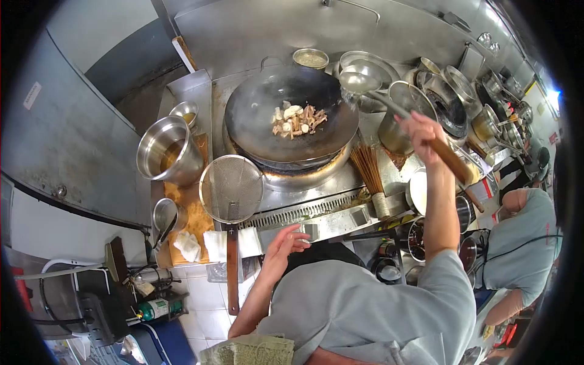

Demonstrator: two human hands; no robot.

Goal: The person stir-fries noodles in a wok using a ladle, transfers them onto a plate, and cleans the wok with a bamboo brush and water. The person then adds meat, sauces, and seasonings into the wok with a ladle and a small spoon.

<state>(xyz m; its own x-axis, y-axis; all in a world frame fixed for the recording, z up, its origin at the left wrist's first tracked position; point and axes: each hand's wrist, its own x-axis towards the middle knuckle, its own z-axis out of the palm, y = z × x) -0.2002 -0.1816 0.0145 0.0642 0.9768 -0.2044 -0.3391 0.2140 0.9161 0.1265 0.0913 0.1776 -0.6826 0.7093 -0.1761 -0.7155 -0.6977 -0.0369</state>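
My right hand (424, 135) is wrapped round the long handle of a ladle (360, 83). The ladle's bowl is over the right rim of a big dark wok (261, 131), and clear liquid seems to spill from its edge. Pieces of meat and pale slices (298, 120) lie in the wok, with steam rising on the left. My left hand (285, 248) hovers by the stove's front edge, fingers apart, holding nothing. Just left of it a round mesh strainer (232, 188) rests with its wooden handle sticking out over the edge.
A steel pot (170, 151) stands left of the wok, a bamboo brush (368, 173) to its right. A tall pot (406, 118) and a basin (368, 68) are at the back right. White cloths (218, 244) lie at the front edge. Another person (522, 243) is at far right.
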